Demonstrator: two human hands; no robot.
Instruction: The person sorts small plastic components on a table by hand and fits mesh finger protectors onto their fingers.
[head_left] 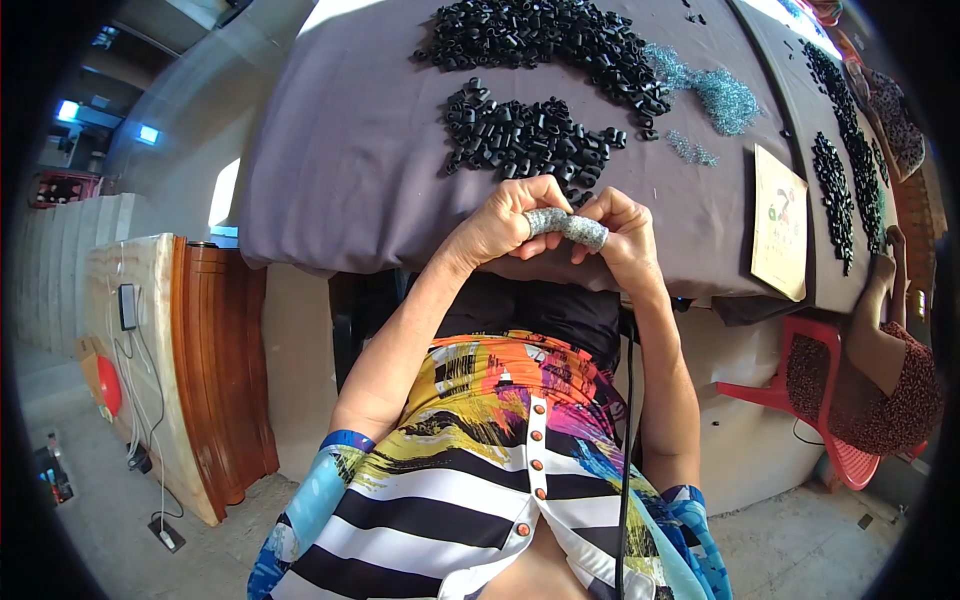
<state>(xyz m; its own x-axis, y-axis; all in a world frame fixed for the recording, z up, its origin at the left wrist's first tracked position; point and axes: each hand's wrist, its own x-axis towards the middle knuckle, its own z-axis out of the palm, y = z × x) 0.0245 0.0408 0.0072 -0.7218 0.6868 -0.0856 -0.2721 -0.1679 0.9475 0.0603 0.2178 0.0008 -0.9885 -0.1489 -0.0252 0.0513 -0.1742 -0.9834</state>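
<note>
My left hand (500,222) and my right hand (625,232) meet at the front edge of the cloth-covered table, with fingers closed in a pinch. Grey speckled fabric wraps (546,221) cover a digit on each hand where they come together. Whatever is between the fingertips is too small or hidden to make out. Just beyond my hands lies a pile of short black tubular pieces (525,135). Farther back spreads a larger heap of the same black pieces (540,38). Small shiny wire-like metal parts (727,100) lie to its right.
A beige booklet (780,225) rests near the table's right front. Beyond it are more black pieces (833,190) and another person's arm (875,320) beside a red plastic chair (830,390). At left stands a wooden cabinet (220,370) with cables on top.
</note>
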